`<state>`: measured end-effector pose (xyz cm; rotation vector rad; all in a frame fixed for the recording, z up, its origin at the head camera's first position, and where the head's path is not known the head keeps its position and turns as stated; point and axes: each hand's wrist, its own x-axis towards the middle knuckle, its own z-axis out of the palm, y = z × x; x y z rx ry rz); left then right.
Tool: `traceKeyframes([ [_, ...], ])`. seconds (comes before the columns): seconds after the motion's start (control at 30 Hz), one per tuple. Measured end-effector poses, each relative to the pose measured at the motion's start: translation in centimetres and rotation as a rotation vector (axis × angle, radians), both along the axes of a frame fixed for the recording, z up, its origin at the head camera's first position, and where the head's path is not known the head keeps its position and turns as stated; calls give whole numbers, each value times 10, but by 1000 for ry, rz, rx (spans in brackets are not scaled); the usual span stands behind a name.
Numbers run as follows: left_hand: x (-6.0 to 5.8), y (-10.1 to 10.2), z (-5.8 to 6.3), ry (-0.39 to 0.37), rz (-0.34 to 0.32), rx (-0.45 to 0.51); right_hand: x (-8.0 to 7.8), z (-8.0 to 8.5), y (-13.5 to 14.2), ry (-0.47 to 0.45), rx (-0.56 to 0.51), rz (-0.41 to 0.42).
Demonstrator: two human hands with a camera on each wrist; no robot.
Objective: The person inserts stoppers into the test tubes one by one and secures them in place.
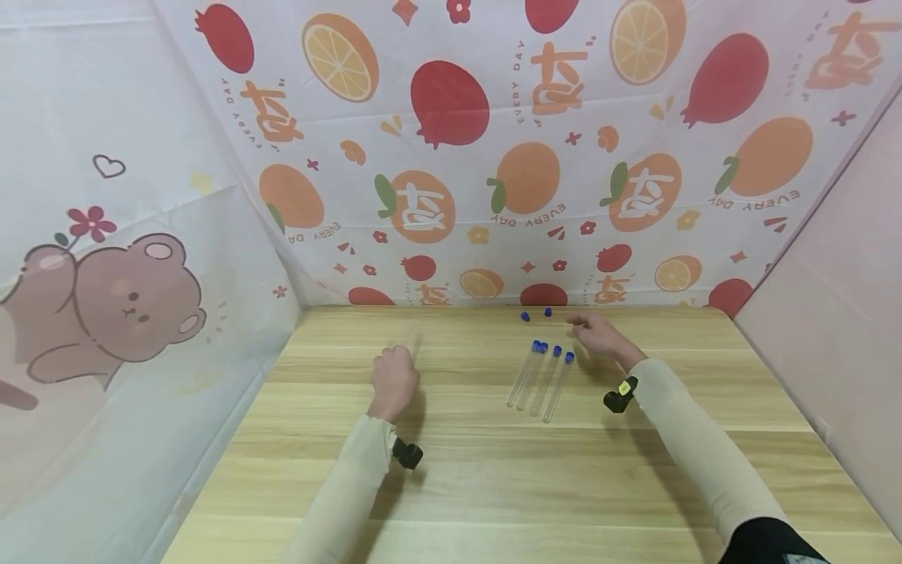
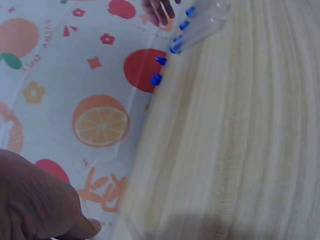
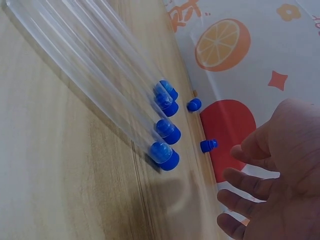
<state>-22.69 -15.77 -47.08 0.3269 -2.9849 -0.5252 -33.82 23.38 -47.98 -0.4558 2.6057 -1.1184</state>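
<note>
I see four tubes (image 1: 546,382), capped; two loose caps (image 1: 548,312) at their 12 o'clock. Left hand (image 1: 395,382) grips blurred tube (image 1: 414,338); right hand (image 1: 599,335) loosely spread, empty.

I could pass left of the capped tubes (image 1: 546,381). Behind them, two loose caps (image 1: 548,312) obstruct me; rightward, the right hand (image 1: 599,334).

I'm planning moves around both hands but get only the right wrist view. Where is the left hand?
Observer: The left hand is left of the four test tubes, apart from them.
Operator: Does that arm wear anything?
Observer: Yes, a small black device at the cuff of the pale sleeve.
Operator: Most tubes run out of my frame; where do their far ends lie?
Observer: Lower in the head view than their blue caps.
</note>
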Motion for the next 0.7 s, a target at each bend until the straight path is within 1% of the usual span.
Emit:
traceKeyframes([
  [0.2,10,-1,6,84,-12,85,-2,4,-3,-5,14,-4],
  [0.4,14,2,13,100,1,165,-4,8,-5,-23,22,-24],
  [0.47,15,3,15,122,-1,186,-5,8,-5,-23,26,-25],
  [0.7,21,8,20,228,-26,210,-14,4,-9,-25,32,-38],
])
